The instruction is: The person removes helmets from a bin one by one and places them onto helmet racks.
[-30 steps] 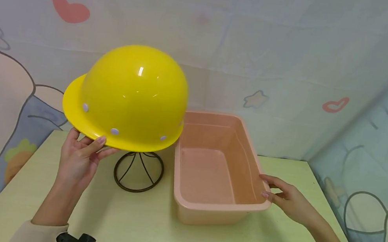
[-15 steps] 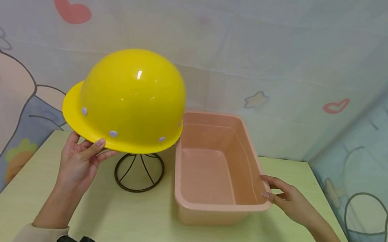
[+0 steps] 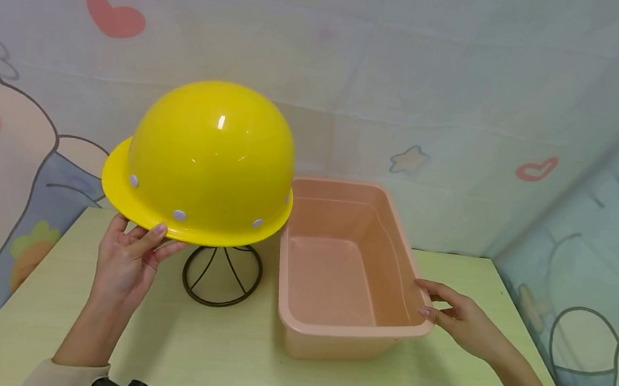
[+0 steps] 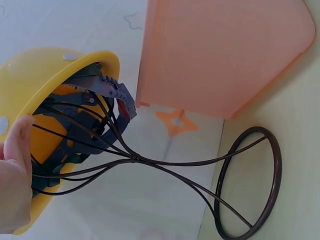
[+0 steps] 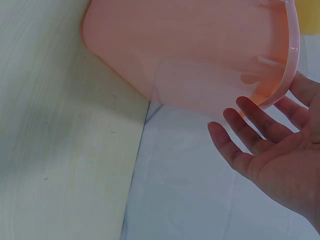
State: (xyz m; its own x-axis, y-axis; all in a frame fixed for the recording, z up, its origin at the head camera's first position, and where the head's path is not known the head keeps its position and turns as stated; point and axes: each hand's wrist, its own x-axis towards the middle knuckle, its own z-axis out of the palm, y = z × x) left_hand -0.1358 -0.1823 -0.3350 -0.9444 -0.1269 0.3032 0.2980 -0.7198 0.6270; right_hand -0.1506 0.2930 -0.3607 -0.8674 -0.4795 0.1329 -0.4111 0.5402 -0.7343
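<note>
A yellow hard hat [image 3: 214, 158] with white rivets sits over the top of a dark wire stand [image 3: 213, 303]. At its lower left brim, my left hand [image 3: 126, 268] pinches the edge, thumb on the outside. Seen from the left wrist, the stand's upper wires [image 4: 90, 122] go up inside the hat among its grey straps [image 4: 117, 92]; whether they bear its weight I cannot tell. To the right is a pink plastic tub [image 3: 351, 331]. My right hand [image 3: 465, 326] holds the tub's near right corner between thumb and index finger, the other fingers loose outside.
Everything stands on a pale wooden table [image 3: 201, 358]. A printed cloth [image 3: 366, 86] hangs close behind and along both sides. The tub stands just right of the stand, and the hat's right brim overlaps its left rim in the head view.
The hard hat has come down a little with my left hand and levelled slightly; the motion is smaller in the last half second. My right hand, tub and stand stay put.
</note>
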